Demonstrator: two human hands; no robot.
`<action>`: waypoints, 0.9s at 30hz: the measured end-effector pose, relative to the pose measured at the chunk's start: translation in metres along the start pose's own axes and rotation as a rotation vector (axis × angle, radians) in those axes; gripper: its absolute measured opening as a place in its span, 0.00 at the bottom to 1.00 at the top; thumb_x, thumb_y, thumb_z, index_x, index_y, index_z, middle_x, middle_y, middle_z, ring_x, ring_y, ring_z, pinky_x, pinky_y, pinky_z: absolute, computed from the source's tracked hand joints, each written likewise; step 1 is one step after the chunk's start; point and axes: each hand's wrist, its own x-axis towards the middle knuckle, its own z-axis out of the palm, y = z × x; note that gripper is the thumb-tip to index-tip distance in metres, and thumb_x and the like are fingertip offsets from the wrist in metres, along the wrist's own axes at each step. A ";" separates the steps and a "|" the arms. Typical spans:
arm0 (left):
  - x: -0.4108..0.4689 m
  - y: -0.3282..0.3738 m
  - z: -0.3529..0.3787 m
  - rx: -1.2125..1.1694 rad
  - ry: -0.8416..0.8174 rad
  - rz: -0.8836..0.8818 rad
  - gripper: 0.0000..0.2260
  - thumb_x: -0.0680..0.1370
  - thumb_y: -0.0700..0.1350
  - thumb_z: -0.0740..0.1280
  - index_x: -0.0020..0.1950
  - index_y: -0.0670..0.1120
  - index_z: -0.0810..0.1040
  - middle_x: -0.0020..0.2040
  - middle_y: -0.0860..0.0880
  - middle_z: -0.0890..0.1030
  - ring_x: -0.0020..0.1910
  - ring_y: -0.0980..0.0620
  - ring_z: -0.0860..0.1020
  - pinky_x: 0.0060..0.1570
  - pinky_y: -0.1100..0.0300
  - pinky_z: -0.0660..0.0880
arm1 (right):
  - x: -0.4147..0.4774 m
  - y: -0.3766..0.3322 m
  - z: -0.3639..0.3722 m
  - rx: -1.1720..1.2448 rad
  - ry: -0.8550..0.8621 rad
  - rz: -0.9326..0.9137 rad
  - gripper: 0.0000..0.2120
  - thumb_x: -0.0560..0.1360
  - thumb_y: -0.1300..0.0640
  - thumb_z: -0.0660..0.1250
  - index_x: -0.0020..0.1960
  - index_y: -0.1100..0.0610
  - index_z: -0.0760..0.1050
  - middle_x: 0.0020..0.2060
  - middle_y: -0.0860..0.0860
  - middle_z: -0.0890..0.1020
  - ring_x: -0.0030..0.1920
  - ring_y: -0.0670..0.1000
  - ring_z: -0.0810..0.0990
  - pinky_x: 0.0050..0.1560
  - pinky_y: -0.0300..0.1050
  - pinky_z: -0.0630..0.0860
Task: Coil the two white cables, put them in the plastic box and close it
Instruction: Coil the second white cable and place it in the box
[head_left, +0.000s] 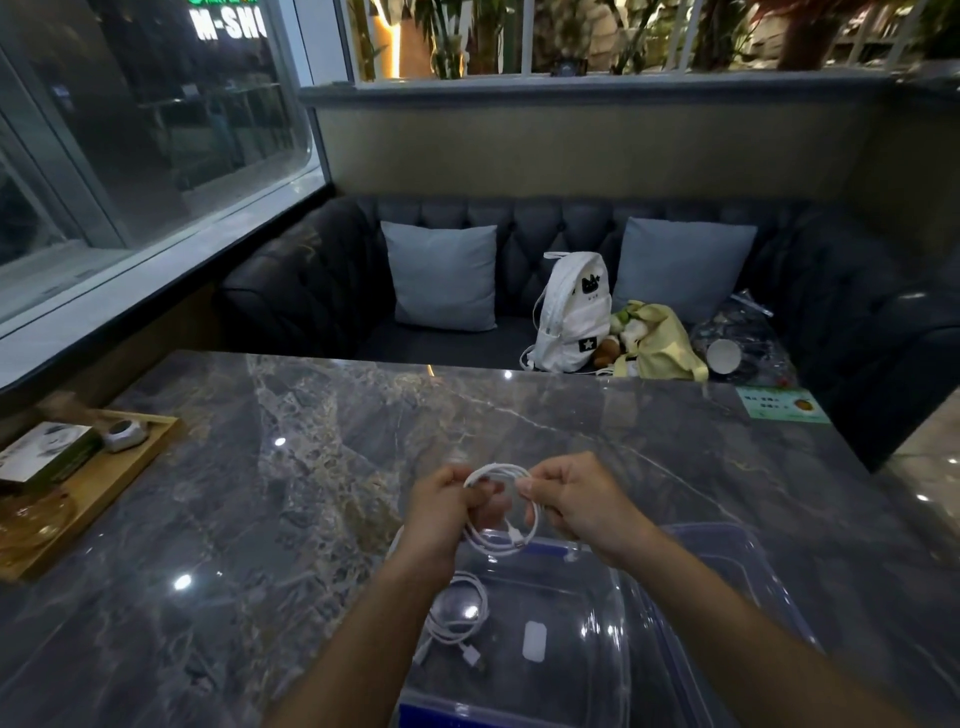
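Both my hands hold one white cable (501, 540) wound into loops above the far edge of the clear plastic box (587, 597). My left hand (441, 514) grips the left side of the coil and my right hand (571, 501) pinches the right side. A second white cable (457, 618), coiled, lies inside the box at its left, with its plug end toward me. The box's lid (737, 561), with a blue rim, lies under or beside the box on the right.
The box stands on a grey marble table (311, 493). A wooden tray (93, 488) with small items sits at the left edge. A green card (782, 404) lies at the far right corner. Beyond the table, a dark sofa holds cushions, a white backpack (574, 317) and bags.
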 end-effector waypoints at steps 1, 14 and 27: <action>0.001 0.001 -0.001 -0.076 -0.040 -0.011 0.07 0.70 0.28 0.66 0.45 0.37 0.78 0.35 0.42 0.83 0.31 0.52 0.82 0.31 0.63 0.79 | 0.000 0.000 0.001 0.003 0.003 0.001 0.12 0.74 0.64 0.66 0.32 0.62 0.75 0.19 0.50 0.65 0.16 0.40 0.59 0.18 0.32 0.57; -0.012 0.019 -0.051 0.801 -0.240 0.506 0.05 0.70 0.39 0.72 0.41 0.50 0.84 0.35 0.56 0.82 0.34 0.66 0.76 0.37 0.74 0.69 | -0.005 0.007 -0.006 -0.148 -0.068 -0.114 0.13 0.74 0.62 0.66 0.30 0.58 0.76 0.21 0.50 0.68 0.20 0.42 0.63 0.23 0.33 0.61; -0.036 -0.006 -0.043 -0.306 0.111 -0.356 0.16 0.77 0.47 0.64 0.52 0.33 0.74 0.36 0.39 0.82 0.34 0.44 0.82 0.38 0.52 0.77 | -0.013 0.012 0.004 -1.013 0.316 -1.230 0.16 0.77 0.67 0.55 0.41 0.60 0.80 0.30 0.52 0.81 0.25 0.50 0.75 0.23 0.40 0.69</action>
